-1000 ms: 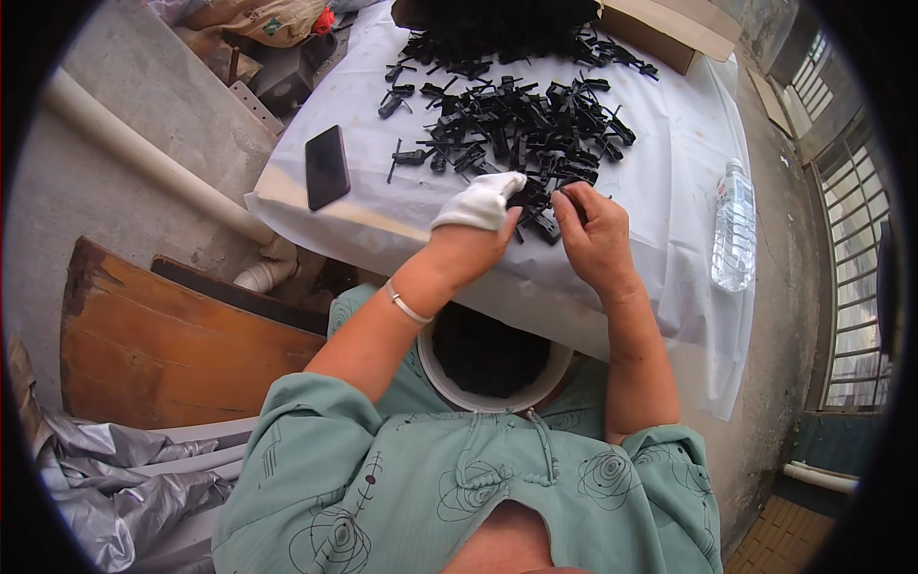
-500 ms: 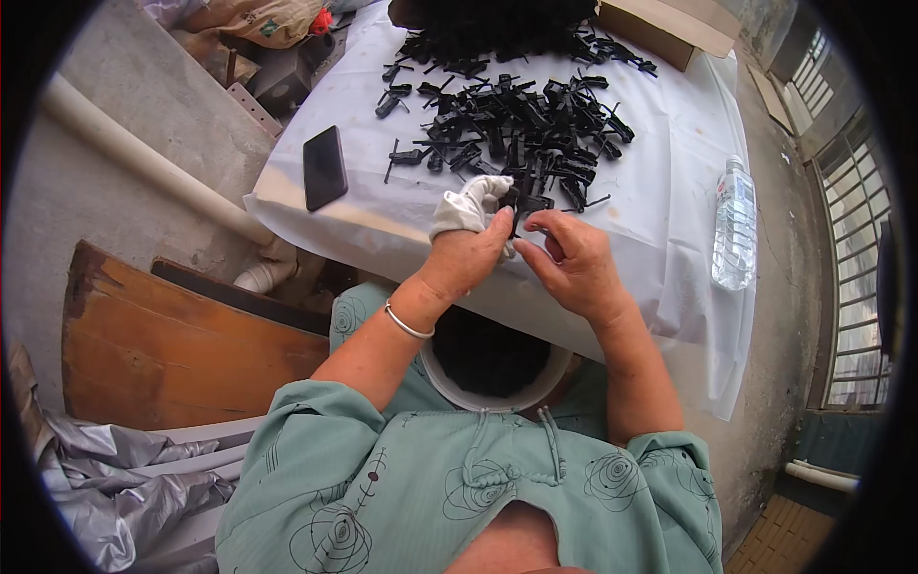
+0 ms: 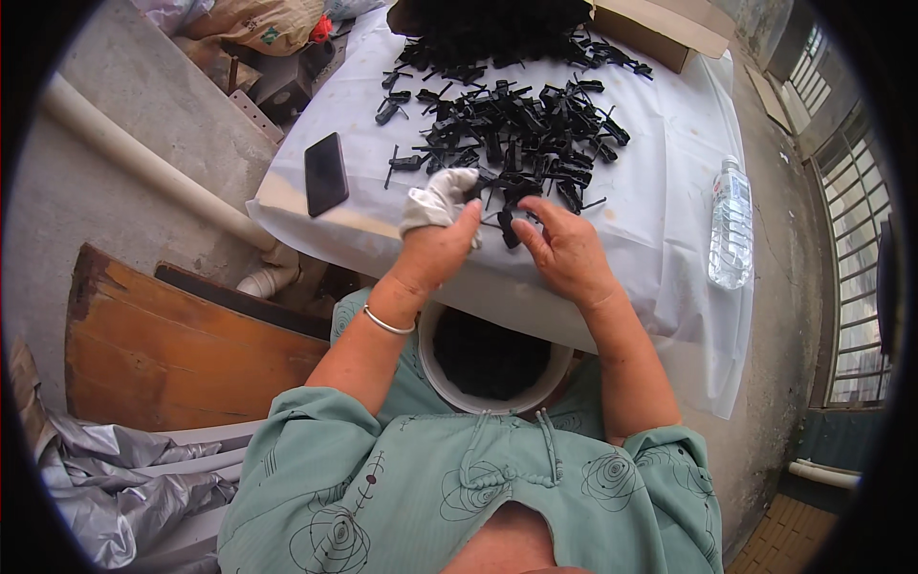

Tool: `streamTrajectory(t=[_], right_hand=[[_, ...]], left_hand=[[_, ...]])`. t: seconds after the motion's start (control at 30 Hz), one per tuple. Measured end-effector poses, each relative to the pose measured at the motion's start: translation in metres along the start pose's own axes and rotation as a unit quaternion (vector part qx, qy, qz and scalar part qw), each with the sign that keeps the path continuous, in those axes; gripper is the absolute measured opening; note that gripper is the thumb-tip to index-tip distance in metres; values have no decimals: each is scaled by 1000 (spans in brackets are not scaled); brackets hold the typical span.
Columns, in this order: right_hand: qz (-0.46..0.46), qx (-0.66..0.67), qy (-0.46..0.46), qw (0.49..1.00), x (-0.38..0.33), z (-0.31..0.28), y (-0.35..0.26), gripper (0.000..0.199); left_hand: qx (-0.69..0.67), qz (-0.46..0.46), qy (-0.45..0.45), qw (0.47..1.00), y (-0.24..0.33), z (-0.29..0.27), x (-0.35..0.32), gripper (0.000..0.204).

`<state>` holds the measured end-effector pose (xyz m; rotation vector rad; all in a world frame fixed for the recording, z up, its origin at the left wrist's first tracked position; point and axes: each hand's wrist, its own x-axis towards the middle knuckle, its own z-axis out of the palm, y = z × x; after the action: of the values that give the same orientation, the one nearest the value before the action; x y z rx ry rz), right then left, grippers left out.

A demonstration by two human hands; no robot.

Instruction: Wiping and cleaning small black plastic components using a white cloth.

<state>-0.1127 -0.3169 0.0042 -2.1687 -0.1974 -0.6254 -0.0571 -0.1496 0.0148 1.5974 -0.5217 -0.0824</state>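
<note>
A small black plastic part (image 3: 508,228) with a thin bar hangs at the fingertips of my right hand (image 3: 574,253), pinched between thumb and fingers over the table's near edge. To its left is my left hand (image 3: 438,225), its fingers in a white glove and its thumb bare. Those gloved fingers are curled but stand apart from the thumb, with no part visible in them. Just beyond both hands lies a loose pile of similar black parts (image 3: 497,124), several with thin bars sticking out.
White sheeting (image 3: 660,230) covers the table. A black phone (image 3: 326,174) lies at the left, a clear plastic bottle (image 3: 731,225) at the right edge. At the back are a cardboard box (image 3: 660,33) and a dark heap (image 3: 492,29). Below the edge stands a white bucket (image 3: 430,368) with black contents.
My left hand has drawn back to the left, away from the black part. My right hand has shifted slightly left, and the part now hangs lower at its fingertips.
</note>
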Motion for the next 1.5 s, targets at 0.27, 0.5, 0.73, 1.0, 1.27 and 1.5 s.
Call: streamTrajectory(t=[0.27, 0.5, 0.73, 1.0, 1.27, 1.5], right_hand=[[54, 91, 42, 994, 3, -15, -12, 16], [-113, 472, 154, 861, -28, -74, -62, 40], [-127, 501, 219, 828, -24, -56, -57, 39], [-170, 433, 271, 843, -77, -107, -62, 38], [-265, 271, 345, 859, -81, -174, -101, 37], [-240, 322, 371, 837, -101, -199, -91, 36]], left_hand=[[-73, -70, 92, 991, -27, -23, -5, 25], [-315, -131, 40, 939, -20, -26, 1, 18], [-217, -111, 69, 967, -27, -29, 0, 22], [-237, -124, 50, 962, -22, -32, 1, 18], [-162, -138, 78, 974, -22, -39, -16, 26], [-117, -148, 90, 978, -15, -20, -5, 21]])
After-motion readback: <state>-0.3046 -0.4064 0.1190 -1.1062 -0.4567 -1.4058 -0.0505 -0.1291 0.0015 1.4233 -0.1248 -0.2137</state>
